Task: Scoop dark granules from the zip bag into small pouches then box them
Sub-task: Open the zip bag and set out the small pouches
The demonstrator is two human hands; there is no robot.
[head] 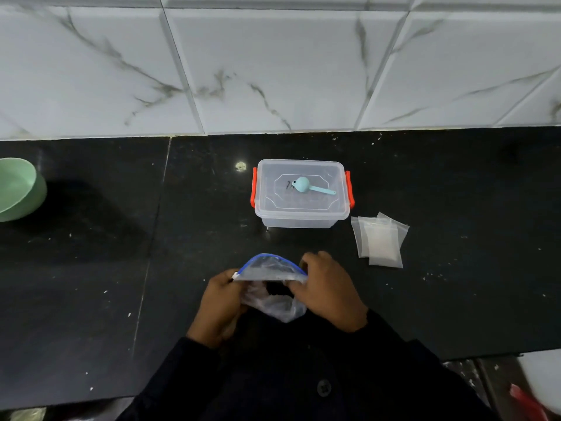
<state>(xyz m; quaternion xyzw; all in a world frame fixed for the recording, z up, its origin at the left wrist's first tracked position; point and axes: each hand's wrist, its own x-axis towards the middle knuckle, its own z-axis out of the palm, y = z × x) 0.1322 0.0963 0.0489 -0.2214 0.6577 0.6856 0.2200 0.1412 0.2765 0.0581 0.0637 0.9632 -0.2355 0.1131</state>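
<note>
Left a green bowl [18,189] standing well to the left of the box [299,221]. Gripped the zip bag [271,273] just in front of the box, pinching the left end of its top with curled fingers of the left hand [220,302] and the right end with those of the right hand [329,291]. Judged barely begun: saw the scoop [309,186] lying on top of the shut box and the pouches [379,241] flat, seemingly unfilled, just right of the box, with all scooping and boxing yet to do.

Bare counter [97,268] runs wide between the green bowl [18,189] at far left and the lidded box [300,208]; only a narrow gap parts that box from the pouches [381,241] at its right; the tiled wall [273,71] closes the back.
</note>
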